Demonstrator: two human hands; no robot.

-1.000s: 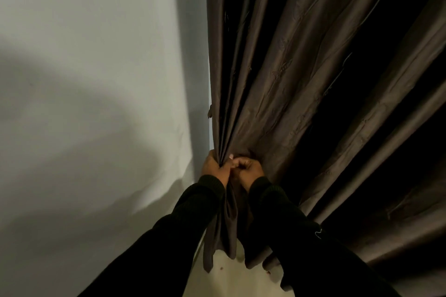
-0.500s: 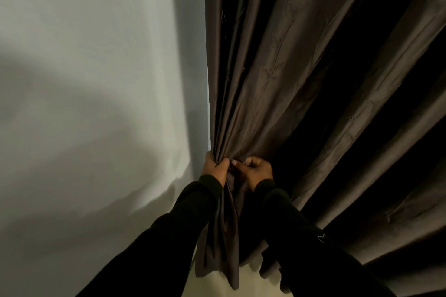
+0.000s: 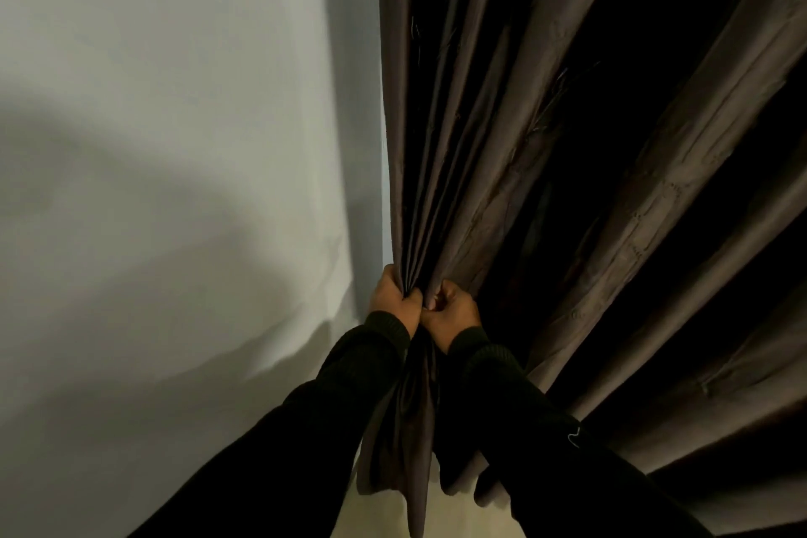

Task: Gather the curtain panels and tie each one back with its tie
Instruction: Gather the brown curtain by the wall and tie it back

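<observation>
Fingers (image 3: pixel 412 297) of both hands clenching bunched brown curtain panel (image 3: pixel 489 170); am seeing left hand (image 3: pixel 393 297) touching right hand (image 3: pixel 452 312), beside pale wall (image 3: pixel 174 144)

Dim, soft picture: the wall (image 3: pixel 153 144) at left catches pale light with broad diagonal shadows; curtain (image 3: pixel 567 188) folds at right sink into black.

A: Left of the left hand (image 3: pixel 393 301), the pale wall (image 3: pixel 166 144) stands bare, with room alongside it.

B: Right of the right hand (image 3: pixel 450 312), the curtain (image 3: pixel 502 153) folds fan out and block passage; both sleeves (image 3: pixel 349 384) crowd the space below.
</observation>
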